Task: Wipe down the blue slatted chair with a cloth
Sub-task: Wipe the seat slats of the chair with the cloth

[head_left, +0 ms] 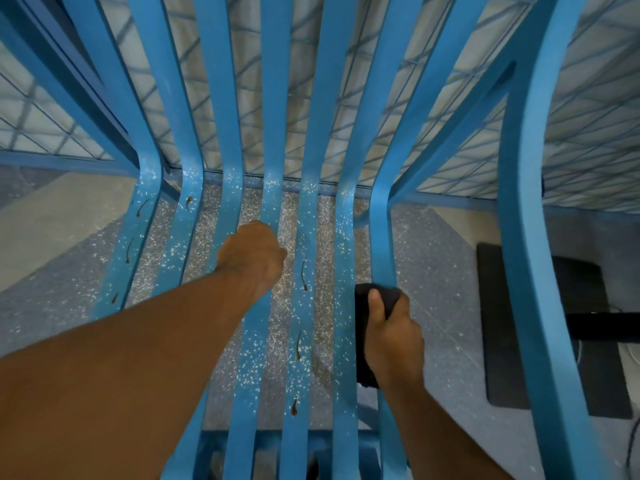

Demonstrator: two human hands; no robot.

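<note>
Seven slats (306,237) on one blue chair (526,237), left hand (251,258) curled round middle slat (273,133), right hand (393,337) clutching one dark cloth (365,299)

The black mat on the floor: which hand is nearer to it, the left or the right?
Right. The right hand holds a dark cloth on the outer seat slat, beside the mat. The left hand grips a middle slat, farther away.
</note>
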